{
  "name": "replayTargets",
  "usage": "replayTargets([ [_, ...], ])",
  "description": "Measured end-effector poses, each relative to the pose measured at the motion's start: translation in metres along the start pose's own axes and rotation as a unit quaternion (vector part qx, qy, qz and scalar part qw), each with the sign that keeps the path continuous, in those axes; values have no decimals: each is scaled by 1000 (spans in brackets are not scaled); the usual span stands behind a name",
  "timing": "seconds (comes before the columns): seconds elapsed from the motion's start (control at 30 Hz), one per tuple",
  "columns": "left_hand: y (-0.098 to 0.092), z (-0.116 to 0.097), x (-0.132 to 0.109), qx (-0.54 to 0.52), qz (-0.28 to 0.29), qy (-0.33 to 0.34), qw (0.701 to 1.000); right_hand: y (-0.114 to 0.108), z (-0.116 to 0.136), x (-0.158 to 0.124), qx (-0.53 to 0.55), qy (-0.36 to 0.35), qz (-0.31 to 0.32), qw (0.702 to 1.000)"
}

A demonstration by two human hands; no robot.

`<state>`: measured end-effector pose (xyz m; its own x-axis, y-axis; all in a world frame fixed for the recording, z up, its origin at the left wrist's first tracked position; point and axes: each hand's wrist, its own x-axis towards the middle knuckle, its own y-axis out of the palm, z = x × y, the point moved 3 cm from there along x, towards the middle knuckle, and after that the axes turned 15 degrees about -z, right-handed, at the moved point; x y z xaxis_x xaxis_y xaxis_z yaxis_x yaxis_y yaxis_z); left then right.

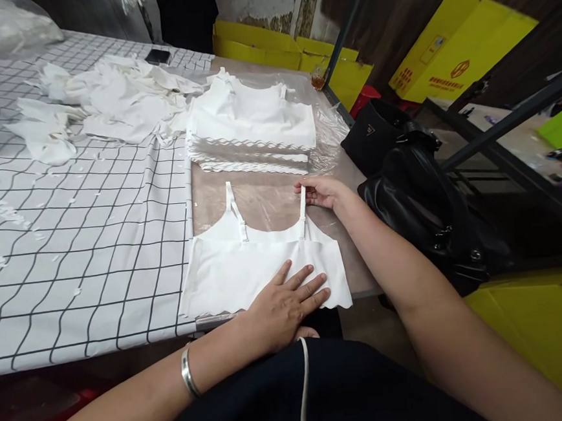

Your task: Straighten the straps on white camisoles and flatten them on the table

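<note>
A white bra top (227,266) with a scalloped hem lies flat near the table's front edge, its two straps pointing away from me. My left hand (283,304) rests flat on its lower right part, fingers spread. At the upper right, my right hand (319,192) has the right shoulder strap (303,205) between thumb and fingers. The left strap (235,211) lies loose with its slider showing. Just beyond is a neat stack of similar white bra tops (254,118), their wavy hems facing me.
Loose white garments (116,97) are heaped on the checked tablecloth (84,252), with small white scraps (9,212) scattered leftward. Black bags (421,199) stand right of the table. Yellow boxes (258,43) line the back. A dark phone (157,56) lies at the far edge.
</note>
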<state>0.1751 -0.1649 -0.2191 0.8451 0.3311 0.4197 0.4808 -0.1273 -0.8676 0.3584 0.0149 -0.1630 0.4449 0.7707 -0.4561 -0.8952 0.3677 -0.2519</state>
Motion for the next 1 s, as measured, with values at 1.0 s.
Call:
replayTargets([
  [1.0, -68, 23, -26, 50, -177, -217, 959, -47, 1, -15, -323, -275, -246, 871],
])
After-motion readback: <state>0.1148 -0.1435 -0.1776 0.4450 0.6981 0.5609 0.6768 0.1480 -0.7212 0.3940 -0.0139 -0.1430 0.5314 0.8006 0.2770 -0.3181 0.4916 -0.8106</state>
